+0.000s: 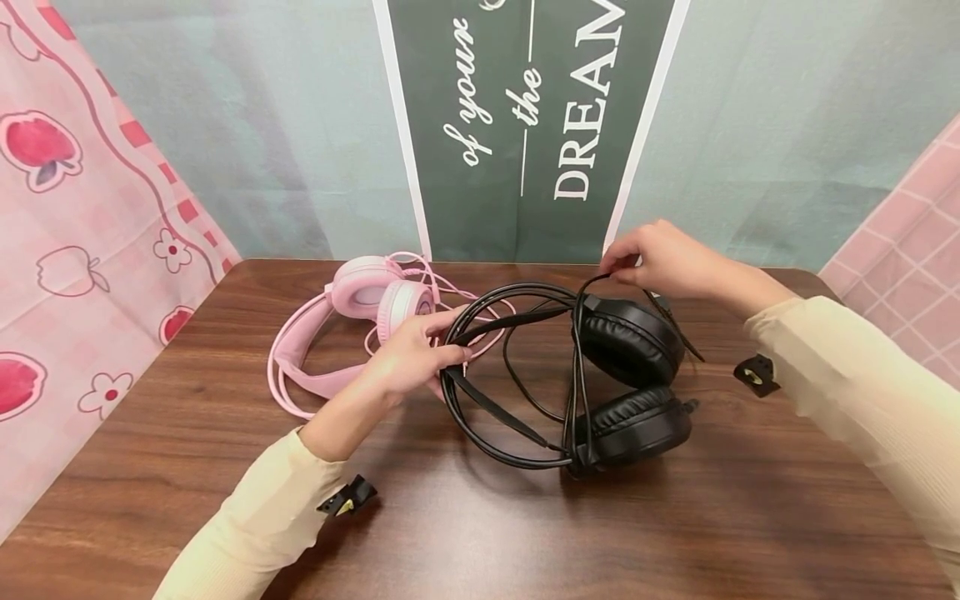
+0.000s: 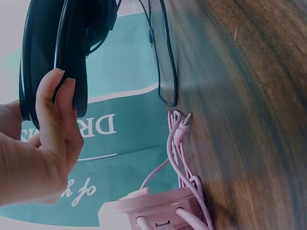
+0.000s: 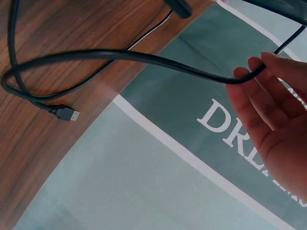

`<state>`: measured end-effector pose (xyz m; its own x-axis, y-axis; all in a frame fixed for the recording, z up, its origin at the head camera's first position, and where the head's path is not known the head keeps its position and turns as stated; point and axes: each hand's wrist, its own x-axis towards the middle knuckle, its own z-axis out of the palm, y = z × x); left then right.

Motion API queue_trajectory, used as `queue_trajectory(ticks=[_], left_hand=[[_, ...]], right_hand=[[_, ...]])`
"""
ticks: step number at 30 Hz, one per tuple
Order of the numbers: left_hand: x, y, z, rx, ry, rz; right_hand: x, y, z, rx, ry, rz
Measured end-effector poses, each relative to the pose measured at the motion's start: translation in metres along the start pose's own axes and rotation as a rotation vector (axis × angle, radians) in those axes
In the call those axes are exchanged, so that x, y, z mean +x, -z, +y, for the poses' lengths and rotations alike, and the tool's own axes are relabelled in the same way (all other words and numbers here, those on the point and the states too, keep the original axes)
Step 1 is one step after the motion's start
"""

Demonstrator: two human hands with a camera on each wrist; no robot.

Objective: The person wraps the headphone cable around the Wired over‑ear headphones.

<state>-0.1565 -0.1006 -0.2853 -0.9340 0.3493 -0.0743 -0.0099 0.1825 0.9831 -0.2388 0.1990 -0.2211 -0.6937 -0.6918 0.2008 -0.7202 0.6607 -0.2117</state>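
Note:
Black headphones (image 1: 633, 425) stand tilted over the middle of the table, ear cups to the right and headband to the left. My left hand (image 1: 412, 354) grips the headband, thumb and fingers around it; the left wrist view shows the same hand (image 2: 48, 143) holding it. At the far right, my right hand (image 1: 663, 258) pinches the headphones' black cable (image 3: 158, 61) between thumb and fingertips. Several strands of cable pass across the ear cups. In the right wrist view, the cable's USB plug (image 3: 65, 113) hangs in a loop near the table.
Pink headphones (image 1: 303, 379) lie at the back left, just behind my left hand. Their pink cable (image 2: 172, 139) ends in a metal jack. The brown table (image 1: 480, 533) meets a green and grey backdrop (image 1: 517, 225) with lettering. Pink patterned cloth (image 1: 82, 275) hangs at left.

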Motion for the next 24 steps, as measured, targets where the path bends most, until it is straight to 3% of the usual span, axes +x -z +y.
queue_trajectory(ticks=[15, 24], left_hand=[[-0.006, 0.007, 0.002, -0.078, 0.054, 0.035], [-0.008, 0.014, 0.004, -0.16, 0.07, 0.054]], right_hand=[[-0.026, 0.009, 0.022, -0.004, -0.183, 0.023], [-0.043, 0.018, 0.039, 0.083, -0.332, 0.019]])
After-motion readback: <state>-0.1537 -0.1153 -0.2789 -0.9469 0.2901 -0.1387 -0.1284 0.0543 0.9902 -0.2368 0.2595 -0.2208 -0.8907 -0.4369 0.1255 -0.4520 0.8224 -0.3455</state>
